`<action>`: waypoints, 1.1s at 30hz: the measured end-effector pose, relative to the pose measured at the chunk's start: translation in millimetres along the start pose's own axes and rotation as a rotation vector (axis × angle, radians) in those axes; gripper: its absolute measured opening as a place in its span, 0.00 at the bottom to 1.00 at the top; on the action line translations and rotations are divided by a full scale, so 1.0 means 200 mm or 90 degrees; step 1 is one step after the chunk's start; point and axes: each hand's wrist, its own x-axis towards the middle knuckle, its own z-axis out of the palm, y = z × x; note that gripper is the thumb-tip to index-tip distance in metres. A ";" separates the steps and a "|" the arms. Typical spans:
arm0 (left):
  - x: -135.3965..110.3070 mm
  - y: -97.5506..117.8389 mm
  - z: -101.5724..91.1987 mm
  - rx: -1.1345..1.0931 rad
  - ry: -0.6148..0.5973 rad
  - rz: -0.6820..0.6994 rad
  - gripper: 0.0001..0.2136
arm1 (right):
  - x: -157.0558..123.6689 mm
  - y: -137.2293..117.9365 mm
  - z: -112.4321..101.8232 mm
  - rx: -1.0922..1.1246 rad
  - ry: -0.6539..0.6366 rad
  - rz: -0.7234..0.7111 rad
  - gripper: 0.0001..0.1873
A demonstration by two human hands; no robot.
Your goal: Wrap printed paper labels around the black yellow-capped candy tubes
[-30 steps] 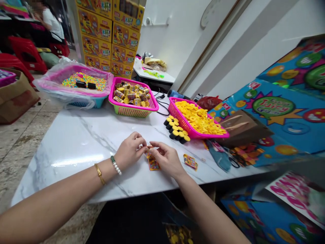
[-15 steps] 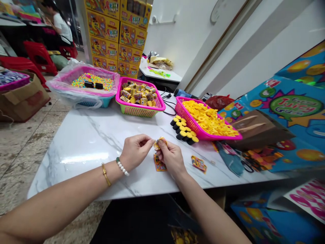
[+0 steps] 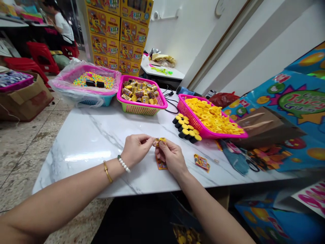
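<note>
My left hand (image 3: 136,149) and my right hand (image 3: 172,156) meet above the white marble table (image 3: 88,142), both pinching a small yellow sticker label (image 3: 160,140) between their fingertips. Under my right hand a colourful sticker sheet (image 3: 160,165) lies flat on the table. A second sticker sheet (image 3: 201,162) lies to the right of it. Just beyond my hands stands a cluster of black tubes with yellow caps (image 3: 186,127).
Three baskets sit at the back: one with coloured beads in a plastic bag (image 3: 88,81), a pink one with labelled tubes (image 3: 141,95), a pink one with yellow caps (image 3: 212,118). Blue printed cartons (image 3: 291,112) crowd the right. Yellow boxes (image 3: 116,34) are stacked behind. A person (image 3: 61,27) sits far left.
Both hands lifted a small yellow label off the sticker sheet on the table and now hold it just above. The head view shifted slightly left.
</note>
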 end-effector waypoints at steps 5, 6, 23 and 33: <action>0.01 -0.03 0.02 -0.095 -0.027 -0.061 0.12 | 0.01 0.05 -0.01 -0.074 -0.006 -0.032 0.24; 0.00 -0.03 0.02 -0.085 -0.018 -0.044 0.11 | 0.01 0.05 -0.01 -0.090 0.002 -0.045 0.24; 0.03 -0.02 -0.04 0.057 -0.006 0.251 0.03 | 0.05 0.01 -0.01 0.046 0.053 -0.026 0.19; 0.07 -0.03 -0.05 -0.050 -0.099 -0.021 0.13 | -0.01 0.00 0.01 -0.190 0.116 -0.201 0.11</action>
